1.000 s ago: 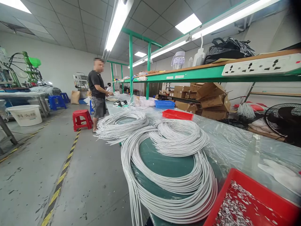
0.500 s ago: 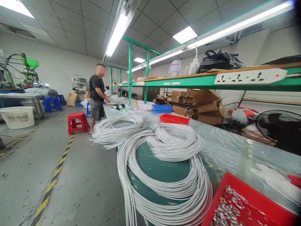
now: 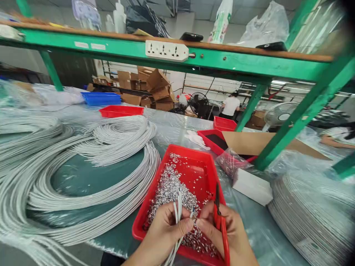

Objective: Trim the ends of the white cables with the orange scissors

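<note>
Holding a few white cable ends (image 3: 177,208) upright, the left hand (image 3: 163,231) has its fingers clamped around them just above the near end of the red tray (image 3: 194,168). The right hand (image 3: 226,231) meets it from the other side, thumb and forefinger pinched at a cable tip, the remaining fingers closed around red-handled cutters (image 3: 220,221) whose dark nose points up and away.

The tray beneath both hands carries a thick scatter of small silvery bits (image 3: 169,188), heaped toward its left and near side. Judging by that heap, many ends have already been worked.

Left of the tray, large coils of white cable (image 3: 111,147) sprawl over the green table (image 3: 83,177); another coiled bundle under clear plastic (image 3: 313,218) lies to the right. With this much cable lying about, plenty looks left to do, though which coils are finished cannot be told.

Beyond the tray: a small white box (image 3: 252,188), more red trays (image 3: 122,111), a blue tray (image 3: 101,98), and a green shelf with a power strip (image 3: 166,51).
</note>
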The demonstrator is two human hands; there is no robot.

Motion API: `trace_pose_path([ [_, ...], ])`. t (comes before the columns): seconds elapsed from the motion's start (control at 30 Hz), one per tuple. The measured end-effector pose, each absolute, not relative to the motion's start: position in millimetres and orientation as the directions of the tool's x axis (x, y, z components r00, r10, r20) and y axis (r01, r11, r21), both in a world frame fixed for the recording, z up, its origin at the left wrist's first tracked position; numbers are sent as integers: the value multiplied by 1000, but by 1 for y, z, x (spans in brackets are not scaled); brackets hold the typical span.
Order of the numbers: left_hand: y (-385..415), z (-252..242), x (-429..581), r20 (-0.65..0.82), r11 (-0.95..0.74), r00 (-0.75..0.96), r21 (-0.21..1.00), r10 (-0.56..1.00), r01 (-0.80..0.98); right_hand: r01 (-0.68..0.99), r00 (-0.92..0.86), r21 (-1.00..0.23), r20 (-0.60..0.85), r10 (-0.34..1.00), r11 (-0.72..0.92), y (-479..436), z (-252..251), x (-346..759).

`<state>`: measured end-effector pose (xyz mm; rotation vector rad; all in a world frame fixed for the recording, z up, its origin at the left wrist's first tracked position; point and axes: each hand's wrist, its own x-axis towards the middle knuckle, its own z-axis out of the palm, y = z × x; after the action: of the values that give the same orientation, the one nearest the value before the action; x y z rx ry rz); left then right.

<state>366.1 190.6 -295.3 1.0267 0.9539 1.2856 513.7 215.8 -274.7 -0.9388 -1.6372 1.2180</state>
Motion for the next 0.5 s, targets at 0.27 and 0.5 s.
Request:
trace_pose_path([
  [0.27,191,-304,364,62,157,398,855,915,-495,19,-348,-969,225,910,247,241,-297,538],
  [0.5,198,-295,361,-76,314,374,709,924,-632,224,-259,-890,338,905,397,247,-286,582],
])
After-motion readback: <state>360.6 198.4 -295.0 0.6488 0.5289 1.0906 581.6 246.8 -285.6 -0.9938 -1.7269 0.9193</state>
